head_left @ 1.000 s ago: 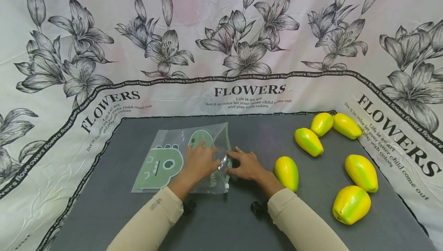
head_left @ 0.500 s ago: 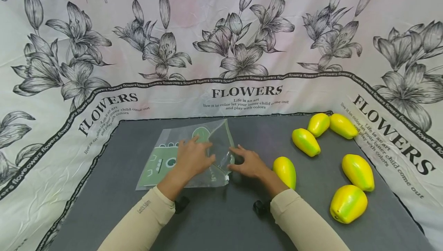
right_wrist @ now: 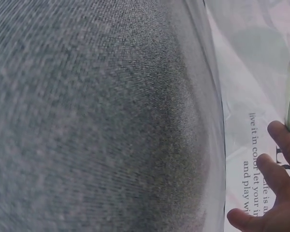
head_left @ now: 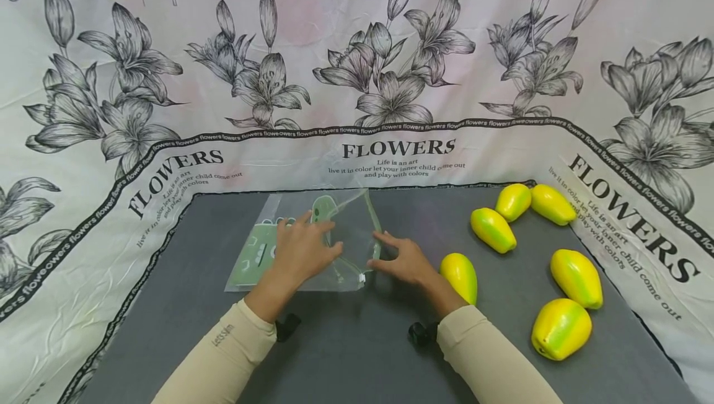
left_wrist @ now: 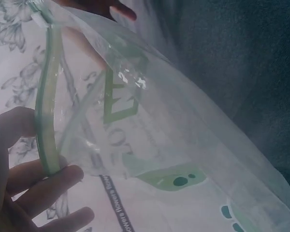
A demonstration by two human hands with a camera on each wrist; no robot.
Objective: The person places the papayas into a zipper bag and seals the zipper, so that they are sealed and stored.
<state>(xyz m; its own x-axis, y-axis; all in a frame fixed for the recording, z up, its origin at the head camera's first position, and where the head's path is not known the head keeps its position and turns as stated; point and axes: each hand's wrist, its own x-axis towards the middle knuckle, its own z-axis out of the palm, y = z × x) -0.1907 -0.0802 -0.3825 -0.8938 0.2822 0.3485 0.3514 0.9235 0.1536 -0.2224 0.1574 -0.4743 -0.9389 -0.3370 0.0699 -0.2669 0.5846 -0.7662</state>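
A clear zip bag (head_left: 348,237) with green cartoon prints lies in the middle of the head view, its mouth toward the right and spread apart. My left hand (head_left: 301,248) pinches one lip of the mouth; the left wrist view has its fingers (left_wrist: 53,191) at the green zip strip (left_wrist: 49,96). At the opposite lip, my right hand (head_left: 406,260) pinches the edge between thumb and fingers. Only part of that hand appears in the right wrist view, its fingertips (right_wrist: 276,129) against the green edge. A white slider (head_left: 362,278) sits at the mouth's near corner.
A yellow-green mango-like fruit (head_left: 459,277) lies beside my right wrist. Several more, such as this fruit (head_left: 562,328), are spread over the right side of the grey table (head_left: 357,354). A flower-printed cloth (head_left: 301,88) rises behind and at both sides.
My left hand has moved left with its lip of the bag, and the mouth has spread wider. The bag has shifted slightly away from me. The fruits stay where they were.
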